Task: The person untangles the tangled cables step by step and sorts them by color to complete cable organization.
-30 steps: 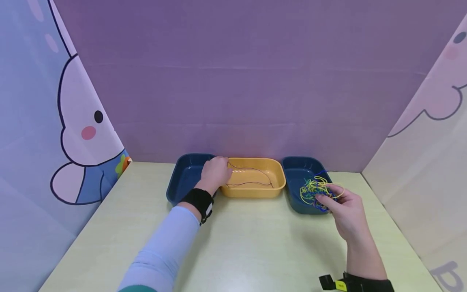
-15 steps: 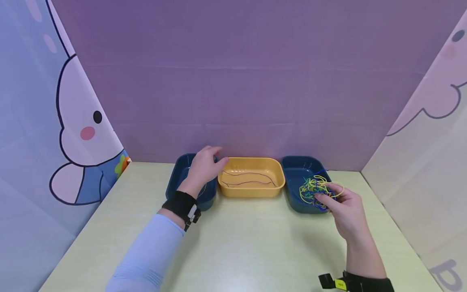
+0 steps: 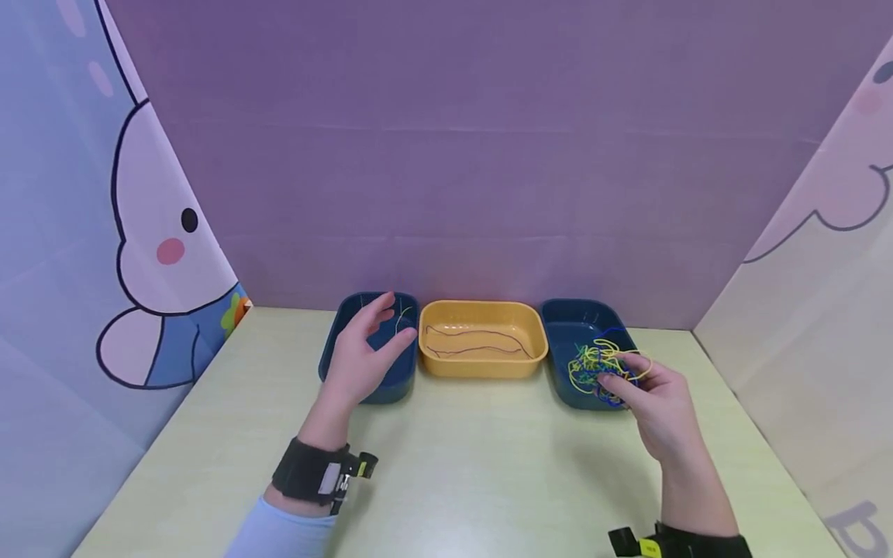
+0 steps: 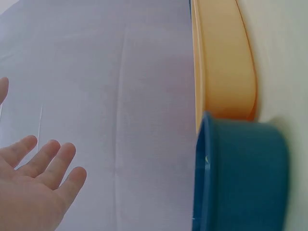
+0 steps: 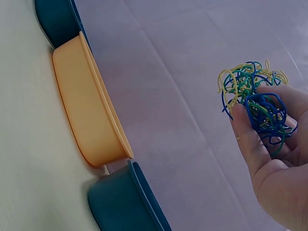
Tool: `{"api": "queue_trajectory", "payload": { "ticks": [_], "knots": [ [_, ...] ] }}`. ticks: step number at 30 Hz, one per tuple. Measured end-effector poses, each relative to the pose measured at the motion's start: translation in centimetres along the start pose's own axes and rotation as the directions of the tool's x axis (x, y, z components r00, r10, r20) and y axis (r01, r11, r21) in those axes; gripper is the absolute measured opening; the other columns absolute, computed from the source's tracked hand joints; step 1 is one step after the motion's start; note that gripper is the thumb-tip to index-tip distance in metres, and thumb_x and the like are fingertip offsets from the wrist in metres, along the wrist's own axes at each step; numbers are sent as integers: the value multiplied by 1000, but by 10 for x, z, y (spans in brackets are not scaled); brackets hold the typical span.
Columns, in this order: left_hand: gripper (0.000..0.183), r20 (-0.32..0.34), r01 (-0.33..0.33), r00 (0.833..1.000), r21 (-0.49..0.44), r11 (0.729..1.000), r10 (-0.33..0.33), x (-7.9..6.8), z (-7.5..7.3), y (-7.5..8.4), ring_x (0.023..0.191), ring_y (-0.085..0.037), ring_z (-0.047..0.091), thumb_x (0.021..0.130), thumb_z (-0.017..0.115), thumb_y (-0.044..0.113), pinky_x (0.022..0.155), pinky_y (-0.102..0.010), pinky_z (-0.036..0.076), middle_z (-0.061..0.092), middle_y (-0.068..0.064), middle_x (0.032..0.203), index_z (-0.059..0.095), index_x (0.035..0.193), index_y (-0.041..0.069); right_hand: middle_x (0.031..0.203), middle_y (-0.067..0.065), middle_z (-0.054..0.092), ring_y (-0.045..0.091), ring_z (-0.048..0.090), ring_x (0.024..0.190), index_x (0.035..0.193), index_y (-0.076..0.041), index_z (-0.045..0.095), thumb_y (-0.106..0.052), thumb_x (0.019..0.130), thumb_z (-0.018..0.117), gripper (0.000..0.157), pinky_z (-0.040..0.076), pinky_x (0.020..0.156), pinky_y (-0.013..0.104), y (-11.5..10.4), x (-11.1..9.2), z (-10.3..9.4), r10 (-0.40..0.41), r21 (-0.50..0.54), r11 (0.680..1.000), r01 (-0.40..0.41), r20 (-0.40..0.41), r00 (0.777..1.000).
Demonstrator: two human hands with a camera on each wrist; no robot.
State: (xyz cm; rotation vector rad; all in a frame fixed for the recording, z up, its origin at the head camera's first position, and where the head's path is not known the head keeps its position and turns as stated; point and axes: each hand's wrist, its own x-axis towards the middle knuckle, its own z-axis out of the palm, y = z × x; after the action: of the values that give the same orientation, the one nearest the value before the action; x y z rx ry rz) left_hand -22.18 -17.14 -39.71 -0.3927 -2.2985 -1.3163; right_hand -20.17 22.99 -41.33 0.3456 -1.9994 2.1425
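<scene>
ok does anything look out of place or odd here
Nothing looks spilled or damaged. Only the bundle of yellow, green and blue strands in the right hand looks messy: a looping tangle, whereas thin, dark strands lie spread out in the yellow tray.

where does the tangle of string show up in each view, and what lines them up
Head: the tangle of string is right of centre, below mid-height, in the right hand.
Left wrist: not in this picture.
Right wrist: the tangle of string is on the right, around mid-height.
Shared landmark: the yellow tray, below centre, upper right and left side respectively.
</scene>
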Motion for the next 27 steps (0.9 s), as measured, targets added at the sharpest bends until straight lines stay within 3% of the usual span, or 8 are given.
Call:
{"api": "queue_trajectory", "payload": {
  "ticks": [9,14,18,23,27],
  "knots": [
    [57,-13,-61,998,-58,996,61,-13,3,4,117,-14,49,89,69,32,100,-48,41,50,-2,136,48,139,14,99,6,66,19,64,89,108,8,64,10,83,67,25,56,75,26,-1,-1,3,-12,19,1000,12,13,1000],
    [53,1,-89,996,-83,993,89,-16,14,5,114,-16,52,89,70,29,96,-47,45,54,0,132,51,136,14,100,8,65,21,63,90,108,8,64,9,83,68,25,56,75,26,-2,-1,6,1,6,1000,-1,4,1000],
    [52,35,-65,997,-175,982,72,-19,26,9,110,-18,55,88,71,22,94,-46,47,59,-2,124,51,135,12,98,7,66,20,63,89,106,7,65,10,83,67,23,56,74,26,-2,0,11,-9,30,1000,9,26,1000],
    [52,119,0,992,-332,943,42,-24,36,28,109,-29,55,88,70,9,94,-52,45,59,-14,119,48,134,1,98,5,66,20,63,90,103,3,66,11,83,66,22,56,75,26,-2,-2,19,-24,69,997,20,52,998],
    [50,179,27,983,-381,924,45,-29,40,52,109,-34,54,87,69,2,95,-55,43,59,-18,119,49,131,-5,102,6,65,22,61,96,107,6,64,9,84,66,23,54,80,28,-2,-4,26,-17,43,999,14,82,996]
  ]
}}
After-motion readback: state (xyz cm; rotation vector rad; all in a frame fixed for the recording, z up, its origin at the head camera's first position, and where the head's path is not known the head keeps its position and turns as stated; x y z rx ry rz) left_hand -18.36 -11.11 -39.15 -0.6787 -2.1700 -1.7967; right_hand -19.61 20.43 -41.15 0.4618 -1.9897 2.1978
